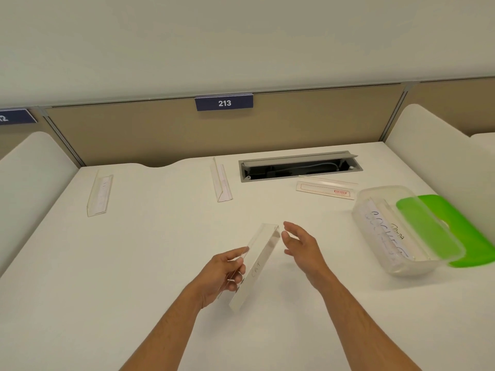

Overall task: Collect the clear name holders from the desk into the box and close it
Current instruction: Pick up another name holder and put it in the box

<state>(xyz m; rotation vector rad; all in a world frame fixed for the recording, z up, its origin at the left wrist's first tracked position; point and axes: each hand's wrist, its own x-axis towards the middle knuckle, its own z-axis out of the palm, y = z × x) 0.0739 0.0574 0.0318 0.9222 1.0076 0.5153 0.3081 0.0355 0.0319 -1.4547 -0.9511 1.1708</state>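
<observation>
Mid-collection: the left hand pinches one clear name holder, the right hand spread beside it, so next comes carrying it to the open box.

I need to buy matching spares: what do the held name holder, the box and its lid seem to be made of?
The name holder in the left hand looks like clear, glossy acrylic: see-through, with bright edges. The box seems a cloudy, translucent plastic, since papers show through its wall. The lid looks like opaque, smooth green plastic, possibly softer; that cannot be told.
</observation>
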